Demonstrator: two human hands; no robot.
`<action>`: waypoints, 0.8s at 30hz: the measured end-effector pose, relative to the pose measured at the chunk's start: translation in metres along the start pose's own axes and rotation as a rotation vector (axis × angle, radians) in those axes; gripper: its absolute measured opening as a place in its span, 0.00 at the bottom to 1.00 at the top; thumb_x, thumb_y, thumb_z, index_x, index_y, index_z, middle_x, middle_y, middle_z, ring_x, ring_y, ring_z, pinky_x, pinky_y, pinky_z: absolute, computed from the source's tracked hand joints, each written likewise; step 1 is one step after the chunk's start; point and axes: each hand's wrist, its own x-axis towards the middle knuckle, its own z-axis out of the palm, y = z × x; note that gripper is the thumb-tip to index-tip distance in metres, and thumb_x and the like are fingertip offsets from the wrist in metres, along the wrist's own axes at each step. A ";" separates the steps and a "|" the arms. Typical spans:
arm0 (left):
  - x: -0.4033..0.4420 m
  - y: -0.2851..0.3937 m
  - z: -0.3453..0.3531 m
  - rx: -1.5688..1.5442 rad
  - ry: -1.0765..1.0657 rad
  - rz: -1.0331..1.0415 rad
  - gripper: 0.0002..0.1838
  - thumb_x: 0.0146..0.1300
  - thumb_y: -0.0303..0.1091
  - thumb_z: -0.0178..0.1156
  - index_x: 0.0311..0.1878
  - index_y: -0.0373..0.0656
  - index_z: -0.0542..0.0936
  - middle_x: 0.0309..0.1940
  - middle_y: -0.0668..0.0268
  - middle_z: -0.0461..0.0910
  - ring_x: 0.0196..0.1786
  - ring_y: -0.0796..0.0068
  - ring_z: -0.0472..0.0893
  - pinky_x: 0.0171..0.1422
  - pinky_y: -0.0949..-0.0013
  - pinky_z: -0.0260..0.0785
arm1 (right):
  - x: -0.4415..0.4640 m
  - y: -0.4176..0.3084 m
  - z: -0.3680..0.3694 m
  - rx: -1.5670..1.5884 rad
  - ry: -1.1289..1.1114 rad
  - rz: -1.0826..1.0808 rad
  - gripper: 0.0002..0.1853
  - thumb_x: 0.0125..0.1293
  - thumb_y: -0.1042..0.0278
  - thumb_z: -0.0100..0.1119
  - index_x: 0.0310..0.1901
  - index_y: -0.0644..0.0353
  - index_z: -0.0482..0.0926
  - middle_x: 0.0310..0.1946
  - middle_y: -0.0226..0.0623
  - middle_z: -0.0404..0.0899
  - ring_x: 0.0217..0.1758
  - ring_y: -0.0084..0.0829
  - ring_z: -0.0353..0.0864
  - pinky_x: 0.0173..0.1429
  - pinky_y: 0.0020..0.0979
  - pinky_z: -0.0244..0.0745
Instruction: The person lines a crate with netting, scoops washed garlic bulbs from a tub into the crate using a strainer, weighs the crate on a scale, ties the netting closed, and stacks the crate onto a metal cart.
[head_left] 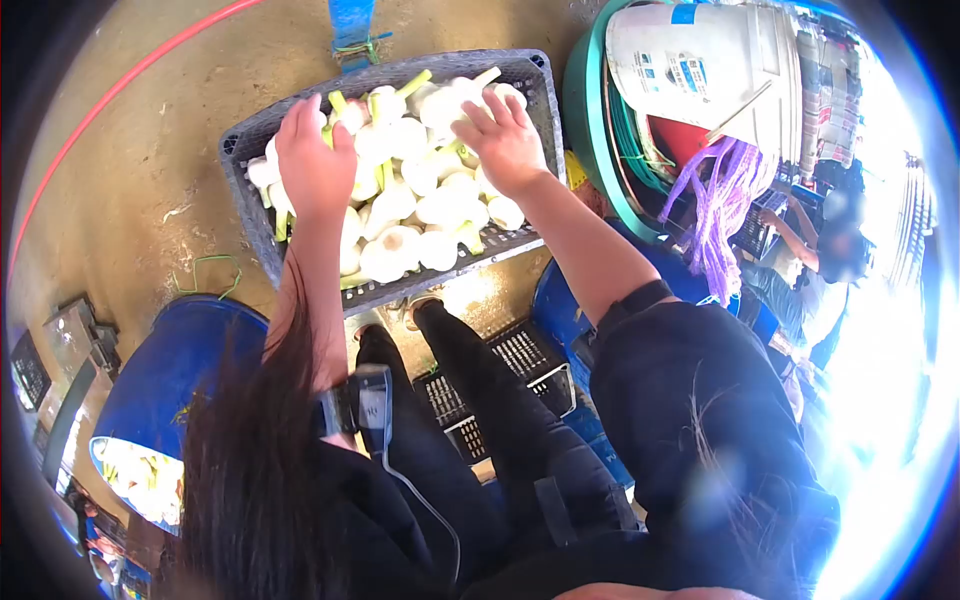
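A dark plastic crate (378, 293) full of white garlic bulbs (395, 250) with short green stems sits in front of me in the head view. Over the left part of the heap lies my left hand (314, 165), fingers stretched out and the thumb apart. At the right part, my right hand (508, 148) rests on or just above the bulbs, its fingers spread. Neither hand is closed round a bulb. The bulbs under both palms are hidden.
On the right stand a green tub (585, 120), a white bucket (700, 70) and purple netting (715, 215). A blue barrel (190, 350) with pale scraps is at left. A low black basket (520, 352) is near my legs. Another person (800, 250) is at far right.
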 end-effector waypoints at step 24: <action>-0.061 0.044 -0.021 -0.173 -0.479 0.277 0.20 0.49 0.33 0.63 0.48 0.46 0.77 0.46 0.58 0.75 0.50 0.57 0.73 0.55 0.58 0.64 | -0.078 -0.048 -0.015 0.926 0.169 0.256 0.19 0.42 0.58 0.64 0.38 0.54 0.75 0.29 0.36 0.76 0.37 0.39 0.76 0.48 0.37 0.67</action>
